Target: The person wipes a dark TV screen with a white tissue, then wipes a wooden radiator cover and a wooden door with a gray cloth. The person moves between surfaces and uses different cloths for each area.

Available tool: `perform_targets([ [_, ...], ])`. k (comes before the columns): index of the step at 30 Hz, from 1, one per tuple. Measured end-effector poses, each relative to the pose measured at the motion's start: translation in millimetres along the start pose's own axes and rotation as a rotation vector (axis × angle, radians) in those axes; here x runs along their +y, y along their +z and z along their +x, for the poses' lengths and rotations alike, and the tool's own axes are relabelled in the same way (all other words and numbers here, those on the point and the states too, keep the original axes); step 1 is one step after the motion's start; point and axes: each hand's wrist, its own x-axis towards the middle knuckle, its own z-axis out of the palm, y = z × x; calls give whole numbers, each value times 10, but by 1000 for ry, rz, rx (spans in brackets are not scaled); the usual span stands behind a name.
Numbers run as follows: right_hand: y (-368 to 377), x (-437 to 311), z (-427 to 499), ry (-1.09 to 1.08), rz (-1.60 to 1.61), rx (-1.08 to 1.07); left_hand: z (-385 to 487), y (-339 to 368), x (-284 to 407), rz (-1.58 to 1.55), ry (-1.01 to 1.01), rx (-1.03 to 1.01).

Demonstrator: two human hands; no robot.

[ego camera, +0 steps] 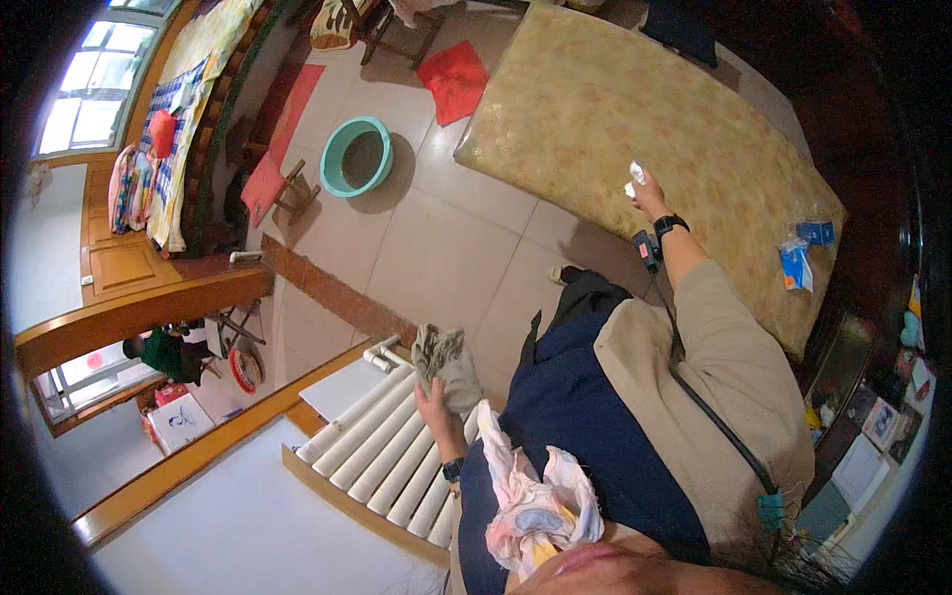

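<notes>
My left hand (439, 410) is closed on a crumpled grey-green cloth (448, 367), held in front of a white radiator (387, 461). Stretched out over the table with a yellowish floral cover (580, 111), my right hand (648, 195) grips a small crumpled white thing (637, 173), perhaps tissue or wrapping. Its exact kind is unclear. A blue box (816, 233) and a blue-and-white packet (796, 266) lie on the same cover, to the right of my right forearm.
A turquoise basin (357, 157) with dark contents stands on the tiled floor (446, 230). Near it are a small stool with a red cover (264, 190) and a red cloth (454, 80). Another person (167, 355) is beyond the doorway, beside a wooden door frame (149, 316).
</notes>
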Motion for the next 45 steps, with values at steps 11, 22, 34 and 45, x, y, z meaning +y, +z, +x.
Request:
perform_targets([
  [11,42,100,515,27,-180,26,-213,266,-95,-132,-59,105],
  [22,204,196,951,-53,-442,-196,-486,383,-125,-288,-16,280],
  [34,1699,-1145,-2494,-37,31,-1883,-229,759,28,-217,264,289],
  [45,2309,-1126,-4983,-275,-496,-2082,-2096,-1545,-908,705,601,1515],
])
